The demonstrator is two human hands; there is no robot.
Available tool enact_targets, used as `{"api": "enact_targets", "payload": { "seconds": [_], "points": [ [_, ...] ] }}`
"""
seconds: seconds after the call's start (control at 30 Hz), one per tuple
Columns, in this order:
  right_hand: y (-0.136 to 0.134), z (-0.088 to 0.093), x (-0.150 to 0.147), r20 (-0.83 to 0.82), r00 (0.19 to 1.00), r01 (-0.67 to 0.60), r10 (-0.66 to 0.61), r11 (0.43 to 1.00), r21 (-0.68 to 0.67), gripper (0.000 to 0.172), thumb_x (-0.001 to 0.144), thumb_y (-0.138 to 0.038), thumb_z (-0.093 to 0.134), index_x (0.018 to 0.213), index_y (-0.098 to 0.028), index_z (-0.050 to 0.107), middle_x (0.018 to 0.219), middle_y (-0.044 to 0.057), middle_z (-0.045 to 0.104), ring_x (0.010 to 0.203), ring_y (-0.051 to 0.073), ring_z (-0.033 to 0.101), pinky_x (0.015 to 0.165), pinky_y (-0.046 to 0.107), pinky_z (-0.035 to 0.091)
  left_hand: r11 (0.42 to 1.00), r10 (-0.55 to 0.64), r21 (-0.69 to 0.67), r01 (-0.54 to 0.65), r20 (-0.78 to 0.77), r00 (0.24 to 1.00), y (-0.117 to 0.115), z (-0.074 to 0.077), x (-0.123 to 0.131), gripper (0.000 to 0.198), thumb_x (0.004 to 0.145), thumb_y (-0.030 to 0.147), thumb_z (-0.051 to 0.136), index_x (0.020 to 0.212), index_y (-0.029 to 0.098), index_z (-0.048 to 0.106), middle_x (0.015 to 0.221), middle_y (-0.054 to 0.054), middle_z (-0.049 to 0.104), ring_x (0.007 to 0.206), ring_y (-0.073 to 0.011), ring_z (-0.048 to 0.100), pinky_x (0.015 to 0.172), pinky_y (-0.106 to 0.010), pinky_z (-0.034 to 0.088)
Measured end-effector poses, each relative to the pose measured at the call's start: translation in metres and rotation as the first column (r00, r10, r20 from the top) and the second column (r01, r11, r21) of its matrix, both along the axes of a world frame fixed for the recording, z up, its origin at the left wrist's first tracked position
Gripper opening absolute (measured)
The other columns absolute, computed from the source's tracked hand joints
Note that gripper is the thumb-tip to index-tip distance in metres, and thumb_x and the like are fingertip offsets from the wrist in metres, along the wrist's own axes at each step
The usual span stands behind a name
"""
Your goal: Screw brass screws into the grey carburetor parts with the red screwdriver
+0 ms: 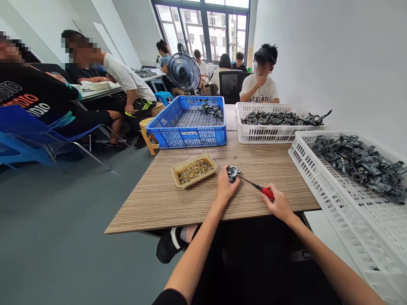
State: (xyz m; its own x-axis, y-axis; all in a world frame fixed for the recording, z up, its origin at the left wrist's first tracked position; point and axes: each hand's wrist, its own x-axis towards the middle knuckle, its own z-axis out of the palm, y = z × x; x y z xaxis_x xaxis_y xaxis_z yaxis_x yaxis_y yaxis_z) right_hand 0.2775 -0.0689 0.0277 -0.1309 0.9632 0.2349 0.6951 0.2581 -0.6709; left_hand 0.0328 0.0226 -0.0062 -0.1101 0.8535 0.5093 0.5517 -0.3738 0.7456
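My left hand (225,188) grips a dark grey fishing reel body (233,173) with a pale, open-looking face, just above the wooden table. My right hand (278,203) is closed round the red handle of a screwdriver (261,187). Its thin dark shaft points left, and the tip reaches the edge of the reel body; whether it sits in a screw is too small to tell. Left of my left hand, a shallow beige tray (176,180) holds many small brass-coloured screws (195,171).
Beyond the tray stands a blue crate (193,139) with a few reels. Two white crates hold dark reel parts, one at the back (270,136) and one at the right (321,182). A person (259,84) sits opposite. A fan (183,72) and other people are further off.
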Motion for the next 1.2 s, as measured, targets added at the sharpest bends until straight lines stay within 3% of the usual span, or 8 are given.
{"api": "enact_targets", "payload": {
  "seconds": [0.37, 0.6, 1.0, 1.2],
  "points": [
    [0.0037, -0.0024, 0.0018, -0.026, 1.000, -0.008, 0.009, 1.000, 0.027, 0.036, 0.105, -0.055, 0.050, 0.088, -0.025, 0.060, 0.072, 0.000, 0.062, 0.064, 0.020, 0.058, 0.065, 0.030, 0.042, 1.000, 0.005, 0.005, -0.005, -0.003, 1.000, 0.0007, -0.0026, -0.0007, 0.054, 0.083, 0.022, 0.068, 0.134, 0.021, 0.051, 0.123, -0.013, 0.067, 0.119, -0.0310, 0.065, 0.109, -0.048, 0.053],
    [0.0038, -0.0043, 0.0021, -0.037, 0.999, 0.006, -0.006, 1.000, 0.000, 0.033, 0.104, -0.055, 0.051, 0.099, -0.025, 0.062, 0.083, 0.004, 0.072, 0.069, 0.022, 0.064, 0.069, 0.032, 0.045, 1.000, -0.006, 0.016, 0.006, -0.005, 1.000, 0.0013, -0.0028, -0.0005, 0.053, 0.083, 0.022, 0.068, 0.133, 0.021, 0.052, 0.121, -0.013, 0.067, 0.117, -0.0309, 0.066, 0.108, -0.048, 0.054],
    [0.0038, 0.0012, 0.0008, -0.108, 0.994, -0.009, 0.010, 1.000, 0.010, 0.038, 0.103, -0.057, 0.052, 0.089, -0.024, 0.065, 0.070, -0.001, 0.059, 0.062, 0.018, 0.053, 0.063, 0.029, 0.041, 1.000, -0.009, 0.028, 0.009, -0.010, 1.000, 0.0019, -0.0024, -0.0008, 0.056, 0.078, 0.018, 0.067, 0.131, 0.021, 0.052, 0.119, -0.012, 0.068, 0.114, -0.0303, 0.066, 0.106, -0.047, 0.054],
    [0.0055, 0.0033, 0.0015, -0.126, 0.992, 0.014, -0.013, 1.000, 0.006, 0.040, 0.102, -0.057, 0.052, 0.089, -0.023, 0.068, 0.071, 0.001, 0.062, 0.065, 0.019, 0.056, 0.064, 0.030, 0.043, 1.000, -0.022, 0.017, 0.022, -0.018, 1.000, 0.0015, -0.0013, -0.0019, 0.055, 0.078, 0.019, 0.069, 0.131, 0.021, 0.052, 0.120, -0.012, 0.067, 0.116, -0.0311, 0.066, 0.106, -0.047, 0.054]
  ]
}}
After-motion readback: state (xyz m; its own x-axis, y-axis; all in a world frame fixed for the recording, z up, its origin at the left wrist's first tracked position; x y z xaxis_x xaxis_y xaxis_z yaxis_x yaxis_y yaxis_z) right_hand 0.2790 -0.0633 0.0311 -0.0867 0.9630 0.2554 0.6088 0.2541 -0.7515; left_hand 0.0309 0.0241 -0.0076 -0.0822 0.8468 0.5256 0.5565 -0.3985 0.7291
